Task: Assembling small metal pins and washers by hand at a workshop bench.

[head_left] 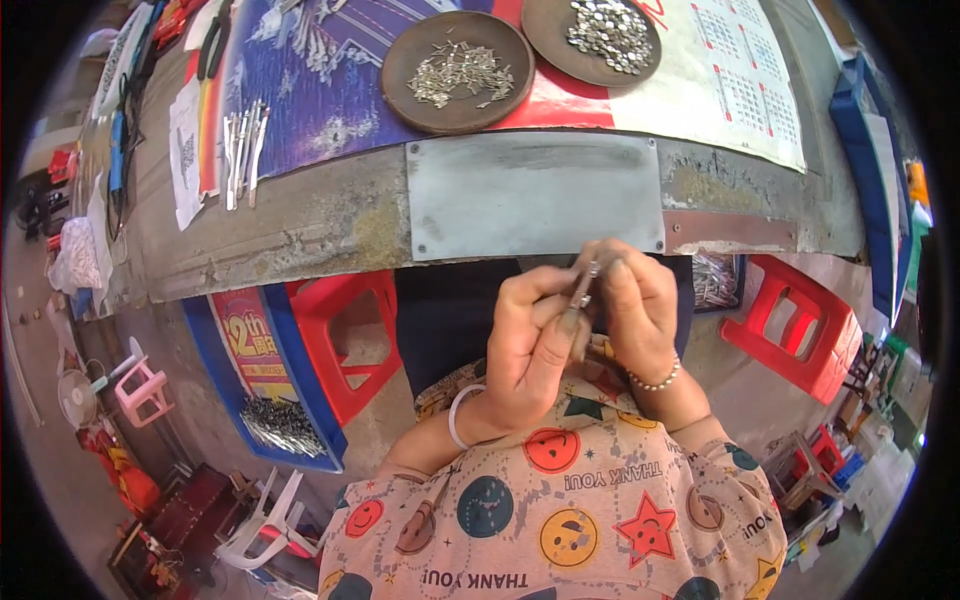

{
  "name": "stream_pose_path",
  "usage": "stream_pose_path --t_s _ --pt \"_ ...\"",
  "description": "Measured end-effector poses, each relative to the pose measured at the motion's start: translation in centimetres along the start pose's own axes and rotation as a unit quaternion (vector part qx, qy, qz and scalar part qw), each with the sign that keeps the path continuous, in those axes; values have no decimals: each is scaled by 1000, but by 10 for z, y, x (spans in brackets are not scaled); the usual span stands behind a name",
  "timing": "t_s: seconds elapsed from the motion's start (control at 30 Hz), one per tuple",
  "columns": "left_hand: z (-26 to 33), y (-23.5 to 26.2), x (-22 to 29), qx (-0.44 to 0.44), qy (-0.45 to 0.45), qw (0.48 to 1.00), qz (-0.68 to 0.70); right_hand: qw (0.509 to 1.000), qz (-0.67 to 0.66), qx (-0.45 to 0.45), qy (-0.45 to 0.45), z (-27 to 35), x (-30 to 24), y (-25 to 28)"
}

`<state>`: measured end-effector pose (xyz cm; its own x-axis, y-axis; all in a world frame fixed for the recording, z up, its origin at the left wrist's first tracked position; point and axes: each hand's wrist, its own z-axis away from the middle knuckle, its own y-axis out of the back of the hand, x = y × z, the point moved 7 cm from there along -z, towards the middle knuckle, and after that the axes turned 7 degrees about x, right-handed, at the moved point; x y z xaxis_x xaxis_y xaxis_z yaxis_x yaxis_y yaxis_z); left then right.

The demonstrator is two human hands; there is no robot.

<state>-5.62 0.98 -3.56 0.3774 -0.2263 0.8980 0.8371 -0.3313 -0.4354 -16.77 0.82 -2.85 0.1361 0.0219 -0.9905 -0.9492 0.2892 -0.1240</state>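
A long worn workbench [330,225] runs across the far half of the scene, with a bare grey metal plate [535,195] fixed at its near edge, right in front of the person. Beyond the plate lies a printed sheet [320,95] in blue, red and white that covers much of the benchtop. On it stand two round brown trays: the left tray [405,50] holds a loose heap of thin metal pins, the right tray [545,40] a heap of small shiny metal pieces. Far left on the bench lies a row of slim metal tools [243,150].

Under the bench stand a red plastic stool [345,345] on the left and another red stool [795,330] on the right. Left and nearer, a blue bin [300,430] holds a bundle of metal pins.

Both hands meet just below the plate, near the person's chest. The left hand [525,355] is closed, its thumb and fingers pinching a small metal part [584,290]. The right hand [635,315] is curled against it, fingertips touching the same part from the other side. The fingers hide most of the part, so its shape cannot be told. A pale bangle [457,415] circles the left wrist, a bead bracelet [655,380] the right.
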Motion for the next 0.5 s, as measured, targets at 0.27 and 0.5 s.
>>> stream_pose_path --t_s 0.27,0.5 --pt "-1 -5 1 -92 118 984 101 970 171 -16 174 1 -24 -3" --pt "2 8 7 4 -21 998 -57 946 212 33 242 2 -26 -8"
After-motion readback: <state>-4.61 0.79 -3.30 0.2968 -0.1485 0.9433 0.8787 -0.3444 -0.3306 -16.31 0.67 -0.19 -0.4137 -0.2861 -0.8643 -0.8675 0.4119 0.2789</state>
